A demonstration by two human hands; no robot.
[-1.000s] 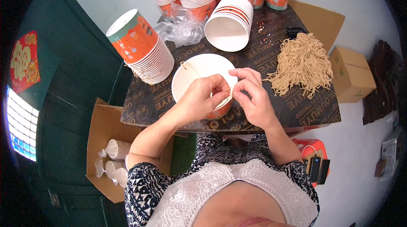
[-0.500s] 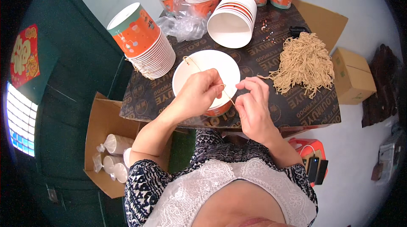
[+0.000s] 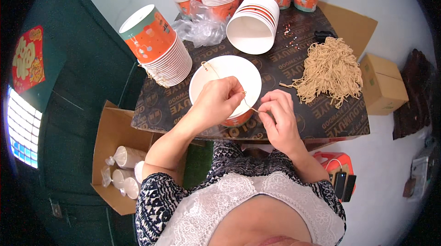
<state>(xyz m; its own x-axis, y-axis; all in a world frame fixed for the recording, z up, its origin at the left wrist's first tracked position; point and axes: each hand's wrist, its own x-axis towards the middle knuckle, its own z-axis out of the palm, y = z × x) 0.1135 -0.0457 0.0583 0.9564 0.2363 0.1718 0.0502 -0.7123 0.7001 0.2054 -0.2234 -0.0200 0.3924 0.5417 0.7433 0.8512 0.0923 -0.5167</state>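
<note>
A thin tan cord (image 3: 251,106) runs between my two hands over the near rim of a white-lined paper bucket (image 3: 245,72). My left hand (image 3: 219,99) is closed over the bucket, pinching the cord between thumb and forefinger. From that hand the cord's other end, with small beads on it, trails to the bucket's far left rim. To the right, my right hand (image 3: 278,117) pinches the cord's free end with thumb and forefinger, its other fingers curled. A small loop or knot shows at the left fingertips. A heap of tan cords (image 3: 328,72) lies to the right on the table.
Nested orange-printed paper buckets (image 3: 158,46) stand upside down at the left, cords by their rims. Another stack (image 3: 252,25) lies on its side behind, next to a crumpled plastic bag (image 3: 200,25). Small beads (image 3: 289,37) lie scattered. A cardboard box (image 3: 117,140) sits below the table's left edge.
My right hand has shifted slightly right and down, and its upper fingers have curled in. The cord stretches between the hands; the left hand keeps its pinch. The whole view has shifted slightly.
</note>
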